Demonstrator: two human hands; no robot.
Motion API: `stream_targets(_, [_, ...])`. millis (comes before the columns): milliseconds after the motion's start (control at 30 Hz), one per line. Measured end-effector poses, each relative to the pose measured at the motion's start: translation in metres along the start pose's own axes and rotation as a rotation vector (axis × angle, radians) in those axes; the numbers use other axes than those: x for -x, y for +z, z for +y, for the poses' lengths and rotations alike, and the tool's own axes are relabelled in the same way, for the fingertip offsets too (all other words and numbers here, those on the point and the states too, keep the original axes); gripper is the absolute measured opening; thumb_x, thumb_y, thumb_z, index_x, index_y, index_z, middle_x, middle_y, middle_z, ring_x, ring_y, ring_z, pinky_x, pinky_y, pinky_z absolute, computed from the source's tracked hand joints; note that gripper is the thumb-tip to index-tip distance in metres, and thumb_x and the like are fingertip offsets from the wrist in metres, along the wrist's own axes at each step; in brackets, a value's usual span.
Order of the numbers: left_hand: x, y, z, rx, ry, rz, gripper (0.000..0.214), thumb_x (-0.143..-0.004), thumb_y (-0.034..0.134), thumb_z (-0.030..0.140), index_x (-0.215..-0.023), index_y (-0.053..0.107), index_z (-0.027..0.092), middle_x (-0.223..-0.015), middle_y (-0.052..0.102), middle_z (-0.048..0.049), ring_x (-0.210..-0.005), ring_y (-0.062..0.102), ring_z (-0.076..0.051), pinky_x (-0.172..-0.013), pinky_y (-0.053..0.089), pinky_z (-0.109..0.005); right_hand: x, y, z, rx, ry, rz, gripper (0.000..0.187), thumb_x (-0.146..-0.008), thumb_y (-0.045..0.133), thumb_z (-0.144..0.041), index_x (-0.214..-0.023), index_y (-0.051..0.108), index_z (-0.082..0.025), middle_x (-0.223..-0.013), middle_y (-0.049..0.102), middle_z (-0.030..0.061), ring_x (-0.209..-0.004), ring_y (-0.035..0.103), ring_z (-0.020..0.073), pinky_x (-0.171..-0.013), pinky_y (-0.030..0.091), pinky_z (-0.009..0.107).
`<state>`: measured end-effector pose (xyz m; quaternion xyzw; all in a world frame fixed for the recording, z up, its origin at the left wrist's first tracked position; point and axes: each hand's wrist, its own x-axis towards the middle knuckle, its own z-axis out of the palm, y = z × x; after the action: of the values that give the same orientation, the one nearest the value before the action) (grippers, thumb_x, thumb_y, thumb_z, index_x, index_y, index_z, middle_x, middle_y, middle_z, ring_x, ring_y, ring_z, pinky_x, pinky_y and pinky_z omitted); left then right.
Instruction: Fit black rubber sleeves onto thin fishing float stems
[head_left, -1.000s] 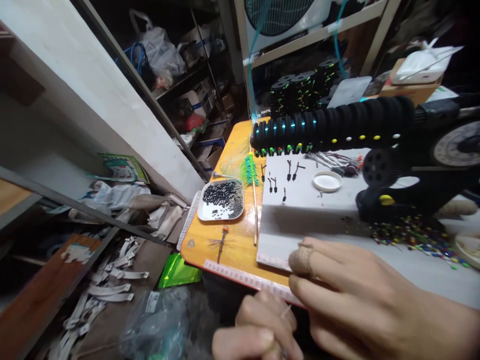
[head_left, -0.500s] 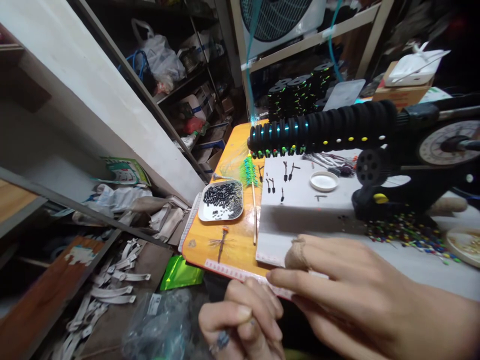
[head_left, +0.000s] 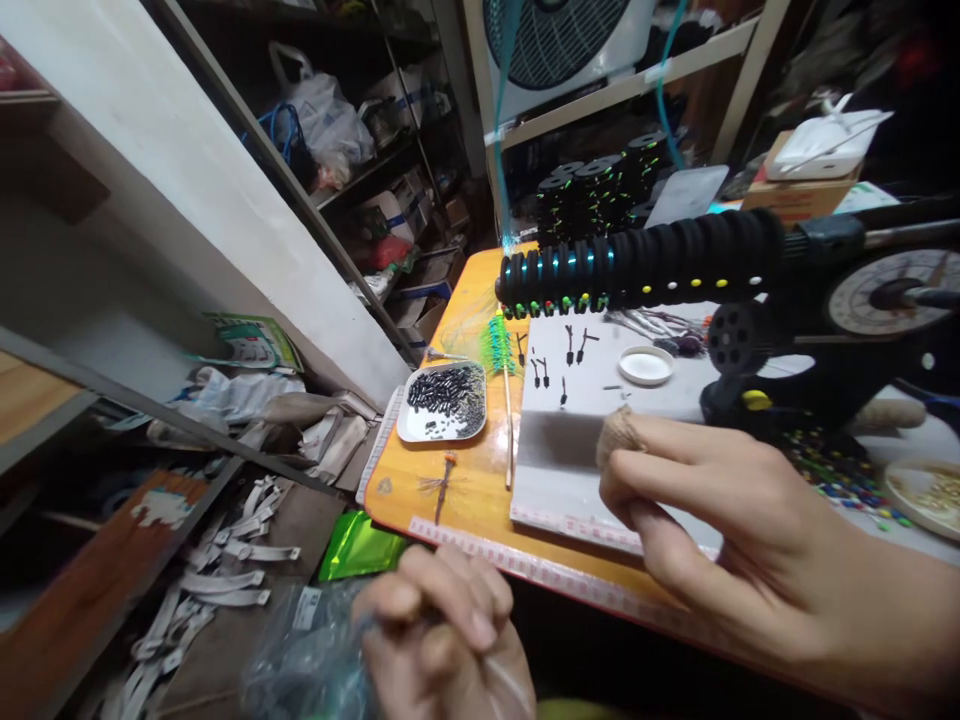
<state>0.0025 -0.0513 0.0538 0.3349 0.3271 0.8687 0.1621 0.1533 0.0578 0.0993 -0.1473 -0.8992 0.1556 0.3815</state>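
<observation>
My left hand (head_left: 442,635) is curled shut low in front of the orange table (head_left: 465,490), pinching something small and thin that I cannot make out. My right hand (head_left: 720,510) hovers over the white mat (head_left: 592,385), thumb and forefinger drawn together; a bandage wraps the thumb tip. A fine line seems to run between the hands. Small black hook-like pieces (head_left: 541,370) lie on the mat beyond my right hand.
A long black foam roller with coloured pins (head_left: 637,268) spans the table on a black machine (head_left: 825,340). A white tray of black tubes (head_left: 444,400), a green-feathered stick (head_left: 501,370), a white lid (head_left: 646,365) and loose coloured beads (head_left: 847,480) lie around. Cluttered floor and shelves are left.
My right hand lifted from the table's front edge and moved up over the white mat, fingers drawing into a pinch. My left hand shifted left and lower, still closed.
</observation>
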Motion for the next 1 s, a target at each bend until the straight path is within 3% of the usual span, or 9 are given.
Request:
stream_targets(100, [-0.003,-0.002,-0.009,0.11,-0.25,-0.006,0.027,-0.094,0.074,0.027,-0.121,0.072,0.022,-0.064,0.054,0.0052,-0.05,0.039,-0.009,-0.046,0.041,-0.015,-0.002,0.0,-0.003,-0.052,0.036,-0.021,0.024,-0.092,0.041,-0.003,-0.08,0.048,-0.022,-0.071,0.053,0.0003,-0.062,0.05,0.0135,-0.055,0.04,0.025])
stream_targets(167, [-0.002,-0.003,-0.014,0.201,-0.439,-0.057,0.029,-0.095,0.073,0.024,-0.124,0.073,0.02,-0.064,0.053,0.0039,-0.055,0.044,-0.008,-0.053,0.046,-0.015,-0.001,0.001,-0.005,-0.063,0.047,-0.032,0.024,-0.093,0.041,-0.004,-0.08,0.051,-0.022,-0.071,0.054,0.0007,-0.063,0.051,0.0137,-0.055,0.042,0.026])
stream_targets(367, [0.002,-0.012,-0.023,0.264,-0.706,-0.12,0.009,-0.091,0.08,0.029,-0.086,0.082,0.022,-0.059,0.044,0.0041,-0.064,0.056,-0.009,-0.075,0.054,-0.017,0.002,0.005,-0.005,-0.099,0.073,-0.023,0.023,-0.095,0.043,-0.006,-0.082,0.052,-0.022,-0.073,0.057,0.0001,-0.062,0.054,0.0134,-0.056,0.045,0.024])
stream_targets(467, [0.002,-0.01,-0.028,0.192,-0.652,-0.113,0.011,-0.095,0.075,0.029,-0.087,0.081,0.025,-0.062,0.048,0.0045,-0.061,0.058,-0.008,-0.073,0.054,-0.018,0.0,0.006,-0.006,-0.129,0.109,-0.02,0.022,-0.096,0.045,-0.007,-0.082,0.054,-0.022,-0.073,0.059,-0.0003,-0.063,0.056,0.013,-0.057,0.047,0.023])
stream_targets(633, [0.001,-0.004,-0.042,0.163,-0.379,-0.278,0.012,-0.101,0.067,0.029,-0.098,0.078,0.031,-0.082,0.056,0.0046,-0.06,0.058,-0.005,-0.062,0.052,-0.016,0.001,0.008,-0.003,-0.128,0.133,-0.024,0.024,-0.096,0.044,-0.006,-0.08,0.055,-0.021,-0.071,0.059,-0.0005,-0.062,0.057,0.0123,-0.058,0.046,0.022])
stream_targets(733, [0.001,-0.004,-0.05,0.031,-0.406,-0.346,0.016,-0.097,0.073,0.021,-0.108,0.078,0.032,-0.083,0.059,0.0035,-0.065,0.057,-0.005,-0.063,0.049,-0.013,0.005,0.015,0.0,-0.105,0.1,-0.037,0.024,-0.097,0.044,-0.011,-0.078,0.054,-0.02,-0.071,0.058,0.001,-0.062,0.056,0.0133,-0.056,0.045,0.023])
stream_targets(833, [-0.001,0.0,-0.055,0.002,-0.366,-0.383,0.012,-0.093,0.076,0.017,-0.099,0.079,0.027,-0.082,0.062,0.0012,-0.074,0.061,-0.009,-0.07,0.051,-0.016,0.007,0.019,0.006,-0.037,0.046,-0.039,0.024,-0.097,0.043,-0.012,-0.077,0.053,-0.021,-0.072,0.058,0.0029,-0.063,0.056,0.0154,-0.055,0.046,0.026])
stream_targets(900, [-0.004,0.005,-0.057,0.075,-0.357,-0.362,0.007,-0.094,0.075,0.02,-0.088,0.077,0.023,-0.08,0.058,0.0014,-0.07,0.058,-0.009,-0.067,0.05,-0.016,0.006,0.015,0.009,0.03,0.004,-0.029,0.019,-0.098,0.044,-0.012,-0.088,0.059,-0.02,-0.081,0.064,0.0063,-0.072,0.062,0.0184,-0.061,0.052,0.029])
stream_targets(1000, [-0.008,0.012,-0.057,0.215,-0.461,-0.259,0.011,-0.092,0.079,0.028,-0.083,0.076,0.022,-0.077,0.05,0.0037,-0.056,0.044,-0.004,-0.053,0.04,-0.013,0.0,-0.008,0.009,0.16,-0.022,0.061,0.03,-0.101,0.048,-0.015,-0.129,0.057,-0.018,-0.12,0.068,0.0162,-0.109,0.067,0.0267,-0.089,0.058,0.041])
